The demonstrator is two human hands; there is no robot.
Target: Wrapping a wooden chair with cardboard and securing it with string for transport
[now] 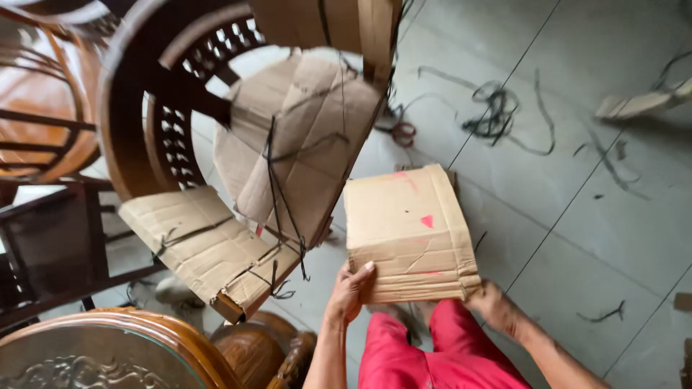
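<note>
The folded cardboard sheet [409, 230] is held low in the centre of the frame, above the grey tiled floor [577, 216], with small red marks on its upper face. It is gripped along its near, lower edge by both hands, so that its body extends up and away from them; its long axis runs from lower centre towards upper centre, tilted slightly leftward.

At the far left of the frame, dark wooden furniture [43, 238] is seen, and a carved round wooden piece [122, 353] fills the lower left corner. In the upper left, a curved wooden chair frame [137, 108] is wrapped with cardboard padding [303, 137] bound by black strapping [277, 194]; a second padded strip [205, 245] slants below it.

At lower centre, the left hand [349, 288] is closed on the sheet's lower left corner, the thumb laid on top and the fingers tucked beneath. Red trousers [440, 353] are visible between the forearms. The right hand [490, 302] is clamped on the lower right corner, its fingers mostly hidden under the board. Both hands are equally near the sheet, each touching it.

In the upper right, loose black strap offcuts [497, 108] are scattered across the floor, well apart from the sheet, and a pale scrap [634, 104] lies near the right edge.
</note>
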